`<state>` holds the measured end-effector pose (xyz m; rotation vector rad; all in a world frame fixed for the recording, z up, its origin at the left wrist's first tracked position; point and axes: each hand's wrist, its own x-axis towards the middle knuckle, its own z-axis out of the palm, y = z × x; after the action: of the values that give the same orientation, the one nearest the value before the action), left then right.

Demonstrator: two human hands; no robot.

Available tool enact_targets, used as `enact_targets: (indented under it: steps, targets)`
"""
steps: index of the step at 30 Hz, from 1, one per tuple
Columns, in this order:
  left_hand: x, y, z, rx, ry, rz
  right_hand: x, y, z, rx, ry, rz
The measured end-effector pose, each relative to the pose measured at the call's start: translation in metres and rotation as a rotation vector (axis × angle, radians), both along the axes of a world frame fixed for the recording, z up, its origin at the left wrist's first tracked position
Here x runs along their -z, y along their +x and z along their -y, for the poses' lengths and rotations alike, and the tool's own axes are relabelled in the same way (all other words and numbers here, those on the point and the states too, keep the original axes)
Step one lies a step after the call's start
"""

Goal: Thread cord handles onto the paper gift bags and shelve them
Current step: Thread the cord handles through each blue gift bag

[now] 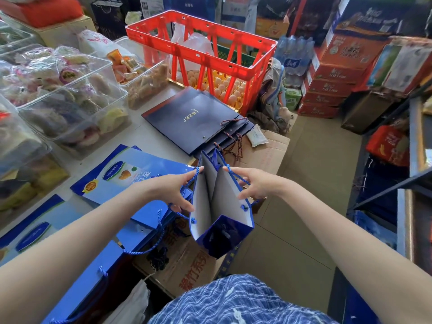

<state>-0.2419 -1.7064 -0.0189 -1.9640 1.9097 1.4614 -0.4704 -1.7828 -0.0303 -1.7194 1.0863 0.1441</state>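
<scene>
Fingers (187, 203) of the left hand (173, 190) were curled round a blue cord handle (190, 181), and the right hand (252, 183) was pinching the other cord. A blue gift bag (222, 206) was held open between both hands, above the floor, just past the bench (149, 139). Its long side pointed away from the body. Shelves (416, 136) were seen to the right, nearer the right hand.

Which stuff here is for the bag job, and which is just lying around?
For the job: open blue bag held by left hand and right hand; its blue cords; flat blue bags; navy bags.

Just around: red crate; eggs; snack tubs.
</scene>
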Motion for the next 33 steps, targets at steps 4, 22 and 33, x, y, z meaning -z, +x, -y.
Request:
enact_targets:
  steps: [4, 22, 33]
  targets:
    - [0.001, 0.001, 0.0, -0.183, -0.05, -0.259, -0.004, 0.002, -0.005, 0.108, 0.157, 0.276]
    - [0.003, -0.006, 0.007, -0.201, -0.277, 0.035, 0.001, 0.017, -0.001, 0.127, 0.027, 0.221]
    - [-0.02, -0.011, 0.012, -0.461, 0.088, -0.74, -0.015, 0.037, -0.014, 0.17, 0.043, 0.209]
